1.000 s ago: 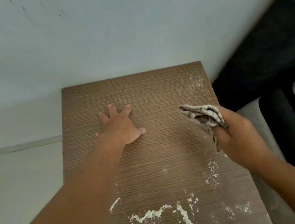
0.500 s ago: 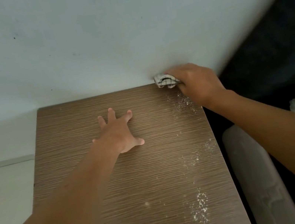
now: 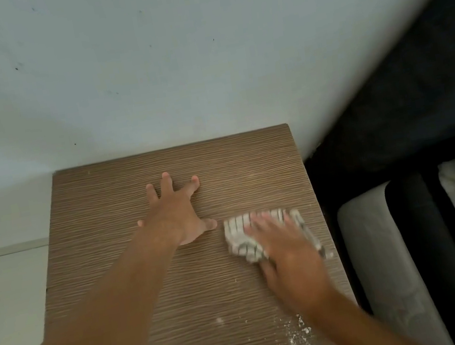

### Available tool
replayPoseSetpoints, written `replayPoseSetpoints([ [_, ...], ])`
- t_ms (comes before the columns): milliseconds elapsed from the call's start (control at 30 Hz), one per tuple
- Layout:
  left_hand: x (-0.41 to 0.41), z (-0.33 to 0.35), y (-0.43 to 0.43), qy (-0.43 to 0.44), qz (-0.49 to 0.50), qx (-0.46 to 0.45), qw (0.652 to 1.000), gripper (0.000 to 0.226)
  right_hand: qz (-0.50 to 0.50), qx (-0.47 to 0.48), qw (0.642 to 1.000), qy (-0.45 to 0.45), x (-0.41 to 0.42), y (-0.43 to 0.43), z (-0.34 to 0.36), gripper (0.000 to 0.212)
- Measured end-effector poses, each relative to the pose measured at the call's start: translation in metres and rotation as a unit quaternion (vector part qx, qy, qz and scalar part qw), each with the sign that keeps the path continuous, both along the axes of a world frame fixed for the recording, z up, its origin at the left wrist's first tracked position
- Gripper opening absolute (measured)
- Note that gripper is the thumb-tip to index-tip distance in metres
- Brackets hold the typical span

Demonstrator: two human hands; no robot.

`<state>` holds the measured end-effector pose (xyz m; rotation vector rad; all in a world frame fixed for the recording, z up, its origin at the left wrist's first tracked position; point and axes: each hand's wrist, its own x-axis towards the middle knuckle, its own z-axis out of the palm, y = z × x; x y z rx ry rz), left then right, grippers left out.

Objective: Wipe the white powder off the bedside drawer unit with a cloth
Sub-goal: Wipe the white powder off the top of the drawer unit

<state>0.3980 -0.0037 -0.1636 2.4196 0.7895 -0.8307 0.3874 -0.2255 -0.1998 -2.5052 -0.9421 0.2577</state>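
Note:
The bedside drawer unit (image 3: pixel 113 251) shows its brown wood-grain top against the wall. My left hand (image 3: pixel 177 211) lies flat on the top near the middle, fingers spread, holding nothing. My right hand (image 3: pixel 289 258) presses a white cloth with dark checks (image 3: pixel 239 233) onto the right side of the top; the hand and cloth are blurred by motion. White powder (image 3: pixel 299 338) lies scattered near the front right part of the top. The far right corner looks free of powder.
A pale wall (image 3: pixel 171 61) runs behind the unit. A dark bed frame (image 3: pixel 410 141) and a mattress edge (image 3: pixel 378 252) stand close along the right side. Light floor (image 3: pixel 3 300) lies to the left.
My right hand dragged the cloth from the far right corner toward me along the right side, and the powder there is gone. My left hand stayed in place.

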Motion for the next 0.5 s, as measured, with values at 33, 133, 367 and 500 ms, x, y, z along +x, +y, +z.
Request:
replayPoseSetpoints([
  [33, -0.001, 0.000, 0.000, 0.006, -0.006, 0.002, 1.000, 0.097, 0.015, -0.013, 1.000, 0.010, -0.021, -0.006, -0.005, 0.049],
  [133, -0.006, -0.003, -0.002, 0.025, -0.032, 0.012, 0.999, 0.094, 0.071, -0.053, 0.994, 0.061, -0.070, -0.020, -0.020, 0.056],
  [367, -0.018, -0.016, -0.003, -0.014, -0.054, 0.015, 0.998, 0.092, -0.033, 0.085, 0.990, 0.106, -0.047, -0.014, 0.045, 0.055],
  [500, -0.019, -0.015, -0.003, -0.018, -0.055, 0.024, 0.998, 0.091, -0.079, 0.159, 0.984, -0.002, 0.044, 0.013, 0.091, 0.052],
])
